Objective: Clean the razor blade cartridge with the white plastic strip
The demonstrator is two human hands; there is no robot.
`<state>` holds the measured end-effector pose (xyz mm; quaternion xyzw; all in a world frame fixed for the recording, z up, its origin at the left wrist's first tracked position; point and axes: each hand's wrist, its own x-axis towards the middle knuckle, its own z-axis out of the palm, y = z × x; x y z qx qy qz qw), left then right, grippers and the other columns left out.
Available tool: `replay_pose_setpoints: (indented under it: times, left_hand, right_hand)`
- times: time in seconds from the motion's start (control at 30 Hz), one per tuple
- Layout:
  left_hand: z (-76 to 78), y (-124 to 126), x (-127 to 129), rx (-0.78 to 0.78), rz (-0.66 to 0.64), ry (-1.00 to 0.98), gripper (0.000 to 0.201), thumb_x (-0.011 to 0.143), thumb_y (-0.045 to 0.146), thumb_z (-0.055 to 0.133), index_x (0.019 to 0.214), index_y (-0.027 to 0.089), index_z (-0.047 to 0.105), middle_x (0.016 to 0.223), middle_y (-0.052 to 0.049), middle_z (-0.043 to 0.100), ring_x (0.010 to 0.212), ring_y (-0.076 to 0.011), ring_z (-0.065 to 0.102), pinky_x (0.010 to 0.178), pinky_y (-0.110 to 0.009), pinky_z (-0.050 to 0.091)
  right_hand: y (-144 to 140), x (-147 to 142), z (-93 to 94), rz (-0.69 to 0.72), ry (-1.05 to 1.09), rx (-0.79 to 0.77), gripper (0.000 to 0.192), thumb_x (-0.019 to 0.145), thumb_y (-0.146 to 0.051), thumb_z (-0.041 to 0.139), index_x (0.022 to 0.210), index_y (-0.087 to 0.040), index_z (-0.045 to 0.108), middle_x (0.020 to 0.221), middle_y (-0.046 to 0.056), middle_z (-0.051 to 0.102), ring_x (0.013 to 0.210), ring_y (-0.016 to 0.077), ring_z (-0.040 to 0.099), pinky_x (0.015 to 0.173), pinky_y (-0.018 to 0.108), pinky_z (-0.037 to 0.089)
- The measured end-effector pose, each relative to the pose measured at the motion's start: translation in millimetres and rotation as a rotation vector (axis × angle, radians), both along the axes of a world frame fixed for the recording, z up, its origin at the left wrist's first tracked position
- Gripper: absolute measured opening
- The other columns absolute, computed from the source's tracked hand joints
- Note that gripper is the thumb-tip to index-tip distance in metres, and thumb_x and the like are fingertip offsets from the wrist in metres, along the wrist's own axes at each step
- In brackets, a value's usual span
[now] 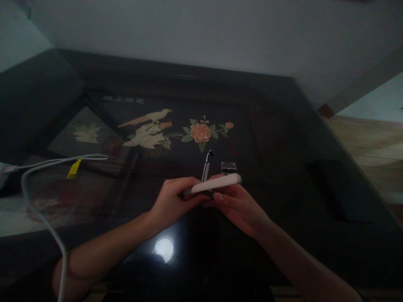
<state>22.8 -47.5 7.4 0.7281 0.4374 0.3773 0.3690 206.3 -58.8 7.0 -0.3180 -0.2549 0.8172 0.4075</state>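
Observation:
Low in the middle of the head view, both my hands hold a slim white object (217, 183) with a dark underside. Its kind cannot be told. My left hand (178, 195) is closed around its left end, thumb along the side. At the right end, the fingers of my right hand (237, 203) grip it from below, with a thumbnail showing near its middle. Just beyond my hands a thin silver-and-black tool (206, 165) with a small bent head lies on the table; its lower end is hidden. Beside that sits a small clear box (228, 167).
The glossy dark table (277, 138) carries an inlaid bird (154, 115) and flower (200, 133). A white cable (47, 222) with a yellow tag (74, 169) runs along the left, crossing near my left forearm. A dark flat object (340, 188) lies at the right.

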Motion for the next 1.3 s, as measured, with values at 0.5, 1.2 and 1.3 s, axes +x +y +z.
replay_pose_setpoints:
  times: [0.5,1.2,1.3]
  left_hand:
    - [-0.3,-0.4,0.0,0.036,0.014,0.03,0.012,0.082,0.024,0.068,0.076,0.015,0.072,0.054,0.005,0.058,0.047,-0.0069,0.042,0.045,-0.016,0.033]
    - [-2.3,-0.2,-0.3,0.099,0.027,-0.005,0.006,0.08,0.02,0.071,0.077,0.014,0.073,0.059,0.003,0.064,0.048,-0.0068,0.048,0.045,-0.015,0.035]
    - [-3.3,0.7,-0.1,0.108,0.035,-0.013,0.008,0.081,0.022,0.072,0.077,0.014,0.073,0.06,0.003,0.065,0.048,-0.007,0.05,0.045,-0.015,0.036]
  right_hand:
    - [0.1,0.0,0.6,-0.009,-0.009,-0.004,0.028,0.068,-0.022,0.086,0.091,-0.021,0.07,0.091,-0.001,0.069,0.086,0.0121,0.066,0.079,0.026,0.055]
    - [-0.5,-0.3,0.3,-0.023,-0.007,-0.021,0.028,0.067,-0.022,0.086,0.091,-0.022,0.072,0.089,-0.002,0.072,0.084,0.0107,0.067,0.078,0.024,0.056]
    - [-0.1,-0.4,0.1,-0.032,-0.005,-0.032,0.029,0.065,-0.021,0.087,0.091,-0.021,0.072,0.088,-0.001,0.073,0.084,0.0109,0.068,0.077,0.023,0.057]
